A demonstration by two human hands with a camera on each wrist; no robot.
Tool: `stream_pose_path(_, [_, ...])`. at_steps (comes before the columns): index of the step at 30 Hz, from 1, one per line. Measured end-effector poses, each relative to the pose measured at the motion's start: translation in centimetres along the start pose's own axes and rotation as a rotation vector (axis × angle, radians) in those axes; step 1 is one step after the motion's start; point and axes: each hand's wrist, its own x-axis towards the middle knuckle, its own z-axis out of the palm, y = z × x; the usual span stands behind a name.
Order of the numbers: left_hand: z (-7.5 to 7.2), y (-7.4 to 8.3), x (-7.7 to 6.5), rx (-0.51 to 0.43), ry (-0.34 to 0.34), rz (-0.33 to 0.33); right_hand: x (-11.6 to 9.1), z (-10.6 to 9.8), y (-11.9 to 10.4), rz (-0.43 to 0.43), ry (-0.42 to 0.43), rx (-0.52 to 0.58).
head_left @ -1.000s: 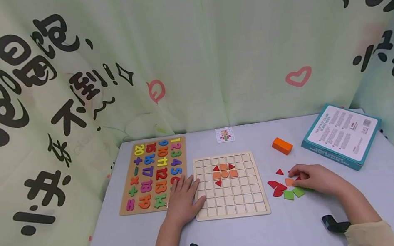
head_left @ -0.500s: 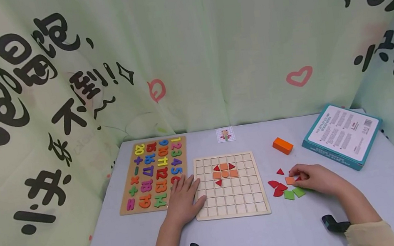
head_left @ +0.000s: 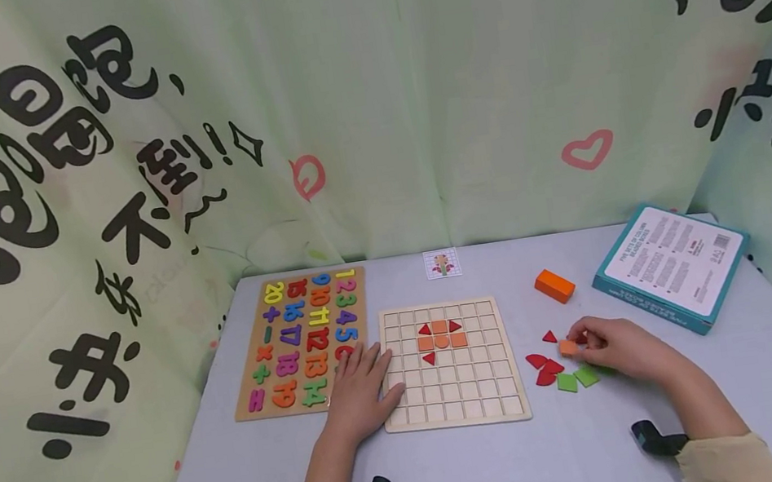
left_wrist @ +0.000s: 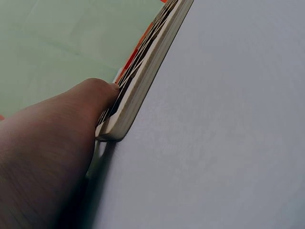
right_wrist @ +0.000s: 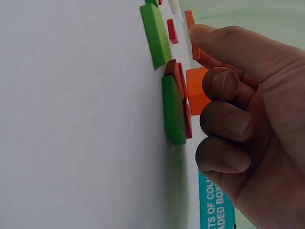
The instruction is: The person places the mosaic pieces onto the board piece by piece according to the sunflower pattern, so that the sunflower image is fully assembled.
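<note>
My left hand lies with spread, straight fingers across the near-left edge of a wooden grid board. Its thumb touches the board's rim in the left wrist view. On the board, several orange squares, an orange round piece and several red triangles form a small group. To the right of it, my right hand pinches an orange square tile between thumb and index finger, lifted off the cloth. Its other fingers are curled. Beneath and beside it lie green squares and red pieces.
A number puzzle board stands left of the grid board, partly under my left fingers. A small picture card lies at the back. An orange block and a teal box are at the right rear.
My right hand has picked up the orange square tile from among the loose pieces and raised it slightly. The left hand stays in place on the board.
</note>
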Motion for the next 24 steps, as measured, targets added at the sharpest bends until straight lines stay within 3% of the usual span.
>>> stream_pose_path(10, [-0.2,0.1,-0.1,-0.005,0.003,0.004,0.6,-0.5,-2.9,-0.060,0.004,0.004])
stream_pose_path(24, [-0.2,0.0,-0.1,-0.004,0.011,0.012,2.7,1.4,-8.2,-0.123,-0.037,0.041])
